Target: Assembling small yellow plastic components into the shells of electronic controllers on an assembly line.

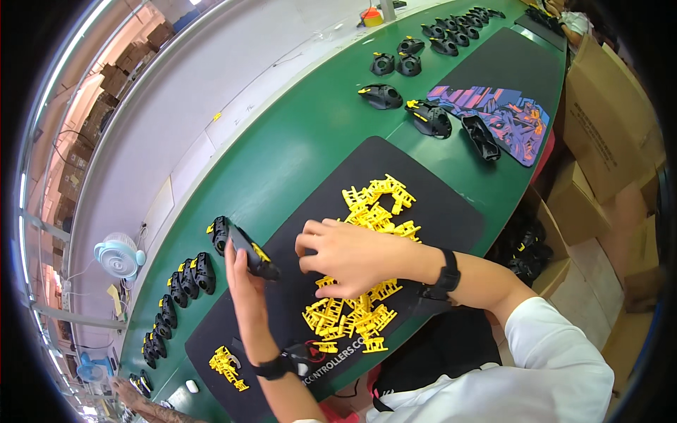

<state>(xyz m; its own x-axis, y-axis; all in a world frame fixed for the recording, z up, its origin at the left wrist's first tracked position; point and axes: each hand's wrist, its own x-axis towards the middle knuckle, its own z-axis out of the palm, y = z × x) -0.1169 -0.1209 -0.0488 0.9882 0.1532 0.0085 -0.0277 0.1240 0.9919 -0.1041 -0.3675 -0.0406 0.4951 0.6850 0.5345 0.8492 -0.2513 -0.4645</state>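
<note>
My left hand (247, 289) grips a black plastic shell (262, 266), shaped like a computer mouse housing, with a yellow piece along its edge. Just right of it, my right hand (345, 255) hovers palm down over the black mat (282, 243). Its fingers are bent and apart, and nothing shows between them. Small yellow ladder-shaped plastic parts lie around and under that hand, in an upper pile (377, 204) and a lower pile (352, 317). Part of these is hidden by my right hand and forearm.
Rows of black shells (187, 278) line the table's left side; more shells (430, 120) stand at the far end by a patterned mat (508, 116). A small yellow cluster (227, 368) lies lower left. Another person's hand (130, 396) rests beyond. Cardboard boxes (606, 120) stand right.
</note>
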